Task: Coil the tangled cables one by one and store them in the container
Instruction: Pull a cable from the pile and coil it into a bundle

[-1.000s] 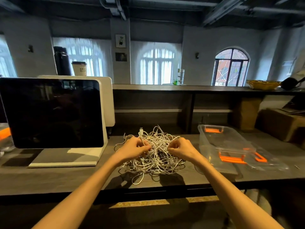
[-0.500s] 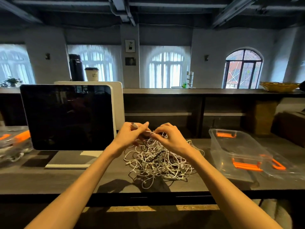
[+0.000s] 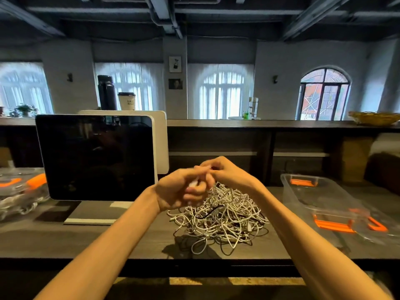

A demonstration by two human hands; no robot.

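Observation:
A tangled heap of white cables (image 3: 220, 219), with a few dark strands in it, lies on the dark counter in front of me. My left hand (image 3: 177, 189) and my right hand (image 3: 227, 172) are raised together just above the heap's far left side. Both have their fingers curled round a white cable end that rises from the pile; motion blur hides the exact grip. The clear plastic container (image 3: 313, 195) with orange handles stands open to the right of the heap.
A dark monitor (image 3: 95, 156) on a white stand sits to the left. At the far left lies another clear box with orange clips (image 3: 19, 187) and cables in it. The container's lid (image 3: 376, 226) rests at the right edge. A raised shelf runs behind.
Both hands have lifted from the sides of the heap and come together above it, pulling a cable end upward. The camera has shifted, so the scene sits further right.

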